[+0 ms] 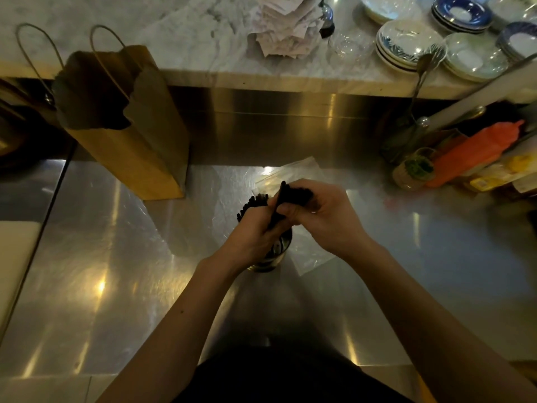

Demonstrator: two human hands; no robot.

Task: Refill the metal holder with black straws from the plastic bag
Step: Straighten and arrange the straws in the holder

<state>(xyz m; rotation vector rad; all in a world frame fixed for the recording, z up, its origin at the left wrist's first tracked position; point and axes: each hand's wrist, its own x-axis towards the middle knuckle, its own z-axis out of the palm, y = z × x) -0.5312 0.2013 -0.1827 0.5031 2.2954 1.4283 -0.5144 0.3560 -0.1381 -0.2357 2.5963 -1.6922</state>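
A round metal holder stands on the steel counter, partly hidden under my hands. Black straws stick up out of it behind my left hand. My left hand grips a bundle of these straws just above the holder's rim. My right hand holds another bunch of black straws beside it, thumb touching the left hand. A clear plastic bag lies flat on the counter under and behind both hands.
A brown paper bag with handles stands to the left rear. At the right are an orange squeeze bottle, a small jar and utensils. Stacked plates and paper slips sit on the marble ledge behind.
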